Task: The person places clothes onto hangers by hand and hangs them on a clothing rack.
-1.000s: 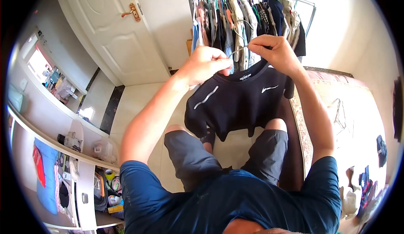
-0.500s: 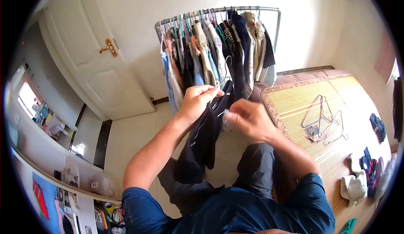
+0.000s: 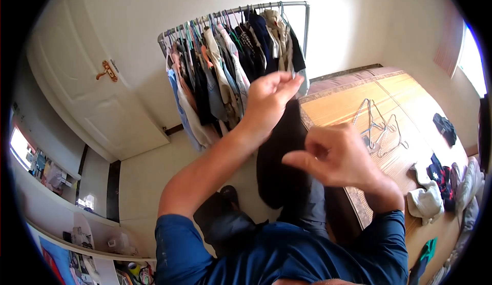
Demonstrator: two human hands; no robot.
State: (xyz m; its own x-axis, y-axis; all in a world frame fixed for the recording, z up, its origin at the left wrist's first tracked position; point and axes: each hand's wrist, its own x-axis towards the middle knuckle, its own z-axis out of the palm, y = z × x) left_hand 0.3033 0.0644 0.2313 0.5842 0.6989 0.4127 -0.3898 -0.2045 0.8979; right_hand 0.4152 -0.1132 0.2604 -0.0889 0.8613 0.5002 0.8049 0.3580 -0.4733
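My left hand (image 3: 271, 100) is raised in front of the rack, its thumb and fingers pinched on the top of a hanger; the hanger is mostly hidden. From it hangs a black garment (image 3: 279, 162), over my legs, its exact kind not clear. My right hand (image 3: 341, 157) is just right of the garment, fingers bent and thumb sticking out apart from them, with nothing seen in it.
A metal rack (image 3: 230, 12) full of hung clothes (image 3: 220, 75) stands ahead by the wall. On the right, a bed with a woven mat (image 3: 328, 110) bears loose hangers (image 3: 376, 126), a dark cloth (image 3: 445, 128) and crumpled clothes (image 3: 428, 200). Shelves (image 3: 97, 249) are at lower left.
The view has turned right. My left hand has risen and moved right with the hanger and black garment. My right hand has come away from the garment's top, its thumb now apart.
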